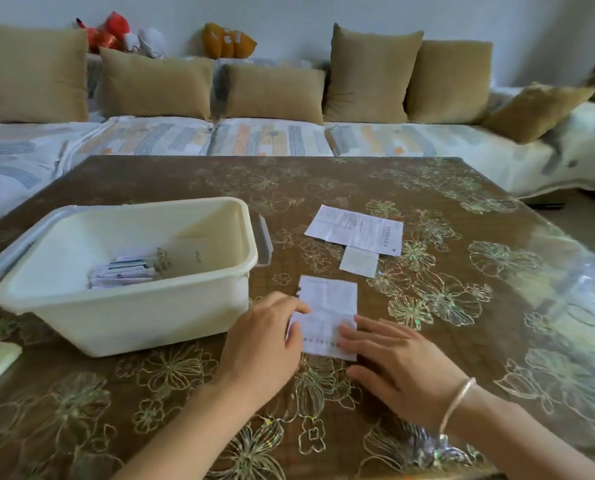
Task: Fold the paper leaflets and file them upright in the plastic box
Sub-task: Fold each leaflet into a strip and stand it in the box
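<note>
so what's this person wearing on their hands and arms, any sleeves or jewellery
No sleeves show. The left hand and right hand come in bare up to the frame's edge, with no rings or watch visible. A thin, pale silvery bracelet circles the right wrist.

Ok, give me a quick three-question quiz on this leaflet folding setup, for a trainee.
1. True or false: the cream rectangular plastic box is empty.
2. Which hand lies flat on the white printed paper leaflet nearest the person? A) left hand B) right hand C) neither
3. How many papers lie on the brown flowered tablecloth outside the box?

Key: 1. False; folded leaflets lie inside. 2. B; the left hand grips its left edge. 3. Three.
</note>
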Demonstrator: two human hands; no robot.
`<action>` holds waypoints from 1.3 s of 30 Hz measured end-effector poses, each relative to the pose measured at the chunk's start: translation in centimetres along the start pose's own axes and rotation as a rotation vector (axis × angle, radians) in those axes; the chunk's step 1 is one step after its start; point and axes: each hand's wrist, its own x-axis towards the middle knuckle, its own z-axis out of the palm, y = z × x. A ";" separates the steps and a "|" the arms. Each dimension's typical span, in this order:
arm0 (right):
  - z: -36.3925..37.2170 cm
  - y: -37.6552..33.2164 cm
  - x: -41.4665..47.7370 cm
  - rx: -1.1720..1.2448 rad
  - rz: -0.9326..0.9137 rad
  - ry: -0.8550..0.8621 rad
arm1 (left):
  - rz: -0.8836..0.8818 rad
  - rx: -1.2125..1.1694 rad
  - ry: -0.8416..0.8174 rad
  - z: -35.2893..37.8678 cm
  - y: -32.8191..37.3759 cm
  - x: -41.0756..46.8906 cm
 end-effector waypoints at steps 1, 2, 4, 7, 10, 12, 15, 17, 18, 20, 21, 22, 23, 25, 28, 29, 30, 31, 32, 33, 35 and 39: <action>0.2 -0.4 -0.8 0.042 -0.030 0.050 | -0.009 0.009 0.007 0.1 -0.3 -0.2; 0.5 -0.6 -1.5 0.091 -0.040 0.071 | -0.011 0.016 0.004 0.3 -0.6 -0.6; 0.5 -0.7 -1.8 0.192 -0.011 0.067 | 0.006 0.038 -0.028 0.8 -1.1 -1.1; 0.0 -0.6 0.1 0.342 0.188 0.137 | 0.043 0.086 -0.059 1.5 -1.5 -1.5; -1.0 -0.4 3.2 0.522 0.606 0.153 | 0.041 0.064 -0.041 2.1 -2.1 -1.6; -1.7 -0.9 5.2 0.857 0.830 0.045 | 0.039 0.019 -0.010 2.5 -2.6 -1.8; -2.8 -1.5 6.7 1.128 0.992 -0.087 | 0.049 -0.001 0.025 2.9 -3.0 -2.1; -3.0 -1.3 6.9 1.057 1.013 -0.096 | 0.053 -0.001 0.027 3.0 -3.0 -2.1; -2.9 -1.1 6.9 0.905 0.985 -0.100 | 0.056 0.000 0.028 3.0 -3.0 -2.1; -2.9 -1.1 6.9 0.480 0.876 -0.098 | 0.065 0.012 0.032 3.1 -3.1 -2.1; -2.9 -1.4 6.9 0.358 0.833 -0.082 | 0.069 0.016 0.032 3.1 -3.1 -2.1; -2.9 -1.8 7.1 0.307 0.816 -0.082 | 0.071 0.016 0.030 3.1 -3.1 -2.1; -2.5 -2.2 7.7 0.302 0.815 -0.087 | 0.069 0.011 0.029 3.1 -3.1 -2.1; -2.0 -2.9 9.1 0.298 0.861 -0.115 | 0.074 -0.012 0.031 3.0 -3.0 -2.1; -1.6 -3.0 11.0 0.377 0.950 -0.153 | 0.094 -0.011 0.062 3.0 -2.9 -2.2; -1.7 -2.9 11.2 0.437 0.965 -0.190 | 0.093 -0.011 0.060 3.0 -2.9 -2.2; -1.8 -2.7 11.3 0.497 0.960 -0.215 | 0.087 -0.020 0.057 3.0 -2.9 -2.2; -1.8 -2.3 11.3 0.544 0.961 -0.199 | 0.083 -0.033 0.056 3.0 -2.9 -2.2; -1.6 -1.8 11.2 0.543 0.982 -0.125 | 0.084 -0.038 0.053 3.0 -2.9 -2.2; -1.5 -1.6 10.9 0.523 1.013 -0.062 | 0.090 -0.037 0.049 3.0 -2.9 -2.2; -1.4 -1.5 10.4 0.676 1.040 0.020 | 0.091 -0.035 0.042 2.9 -2.9 -2.2; -2.1 -2.1 8.3 0.796 0.975 -0.055 | 0.066 -0.053 0.042 2.8 -2.7 -2.2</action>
